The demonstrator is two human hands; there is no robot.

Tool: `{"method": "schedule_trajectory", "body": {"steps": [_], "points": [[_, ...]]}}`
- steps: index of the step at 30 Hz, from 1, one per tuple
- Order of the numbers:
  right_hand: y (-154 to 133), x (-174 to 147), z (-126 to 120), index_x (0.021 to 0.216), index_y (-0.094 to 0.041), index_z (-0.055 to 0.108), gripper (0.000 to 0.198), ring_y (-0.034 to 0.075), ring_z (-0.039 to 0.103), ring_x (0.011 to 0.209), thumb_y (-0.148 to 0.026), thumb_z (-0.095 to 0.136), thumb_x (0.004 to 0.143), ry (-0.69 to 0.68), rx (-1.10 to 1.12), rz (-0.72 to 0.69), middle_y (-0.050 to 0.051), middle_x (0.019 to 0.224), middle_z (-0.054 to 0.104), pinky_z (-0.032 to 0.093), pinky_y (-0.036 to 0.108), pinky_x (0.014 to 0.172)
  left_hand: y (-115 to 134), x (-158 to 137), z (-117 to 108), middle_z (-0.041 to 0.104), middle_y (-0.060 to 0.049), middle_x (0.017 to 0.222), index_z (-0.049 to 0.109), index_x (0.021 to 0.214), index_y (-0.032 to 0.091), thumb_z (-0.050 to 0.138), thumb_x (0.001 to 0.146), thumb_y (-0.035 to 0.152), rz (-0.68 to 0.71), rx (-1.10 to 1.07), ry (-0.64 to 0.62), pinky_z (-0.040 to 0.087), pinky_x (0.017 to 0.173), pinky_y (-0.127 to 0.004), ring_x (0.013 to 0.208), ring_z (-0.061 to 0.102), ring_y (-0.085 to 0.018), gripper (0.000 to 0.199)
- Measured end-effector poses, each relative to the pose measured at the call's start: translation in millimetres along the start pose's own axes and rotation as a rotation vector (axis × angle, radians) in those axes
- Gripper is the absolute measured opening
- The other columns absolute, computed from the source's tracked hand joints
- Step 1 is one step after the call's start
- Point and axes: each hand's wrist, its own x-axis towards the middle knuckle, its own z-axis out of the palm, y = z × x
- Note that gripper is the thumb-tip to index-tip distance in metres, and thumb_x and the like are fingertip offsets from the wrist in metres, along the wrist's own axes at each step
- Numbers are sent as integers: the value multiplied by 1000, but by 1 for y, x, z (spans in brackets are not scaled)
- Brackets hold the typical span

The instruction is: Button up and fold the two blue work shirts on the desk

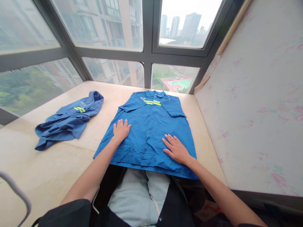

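A blue work jacket with yellow-green reflective stripes lies spread face up before me, its collar toward the window. Both sleeves are folded in across the chest. My left hand rests flat on the left front of the jacket, fingers stretched out. On the right front, lower down, my right hand lies flat with its fingers spread. Neither hand grips the cloth. The hem hangs slightly past the near table edge, above my lap.
A second blue garment with similar stripes lies crumpled on the pale tabletop at the left. Windows with grey frames border the back. A flower-patterned wall stands close on the right. A grey curved tube is at the lower left.
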Motion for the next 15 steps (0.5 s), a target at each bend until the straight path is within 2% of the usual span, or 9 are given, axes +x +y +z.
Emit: {"method": "schedule_trajectory", "body": {"steps": [2, 3, 5, 9, 12, 15], "points": [[5, 3, 1, 152, -21, 37, 58, 27, 28, 148, -49, 37, 101, -14, -7, 0, 12, 159, 30, 26, 51, 119, 16, -16, -4, 44, -28, 147, 46, 143, 4, 34, 99, 39, -76, -22, 15, 34, 108, -61, 142, 36, -40, 57], [8, 4, 1, 152, -21, 38, 58, 27, 28, 148, -49, 37, 101, -21, -9, 3, 12, 159, 30, 26, 51, 119, 25, -26, -4, 44, -28, 147, 46, 142, 2, 36, 99, 40, -69, -54, 14, 37, 106, -60, 142, 35, -40, 58], [16, 8, 2, 152, -21, 37, 58, 27, 27, 148, -50, 37, 101, -28, -10, 9, 12, 159, 30, 26, 51, 119, 46, -48, -4, 43, -27, 149, 44, 143, 2, 39, 97, 47, 29, -135, 28, 39, 108, -55, 142, 35, -39, 64], [32, 13, 2, 152, -22, 36, 59, 27, 26, 148, -51, 36, 101, -45, -14, 1, 11, 160, 29, 25, 51, 120, 79, -93, 3, 43, -20, 151, 45, 145, 8, 36, 98, 51, 257, -231, 55, 33, 114, -52, 144, 35, -34, 64], [40, 13, -1, 152, -21, 37, 59, 26, 25, 149, -51, 35, 102, -61, -13, -24, 12, 160, 29, 24, 50, 120, 83, -116, 5, 43, -18, 152, 48, 144, 11, 36, 99, 51, 339, -223, 81, 28, 118, -51, 144, 36, -32, 61], [44, 12, -1, 152, -21, 36, 58, 25, 24, 149, -49, 35, 102, -65, -1, -37, 12, 160, 29, 23, 49, 121, 69, -129, 3, 41, -16, 153, 46, 146, 14, 37, 99, 50, 402, -206, 103, 26, 119, -50, 144, 35, -30, 60]]}}
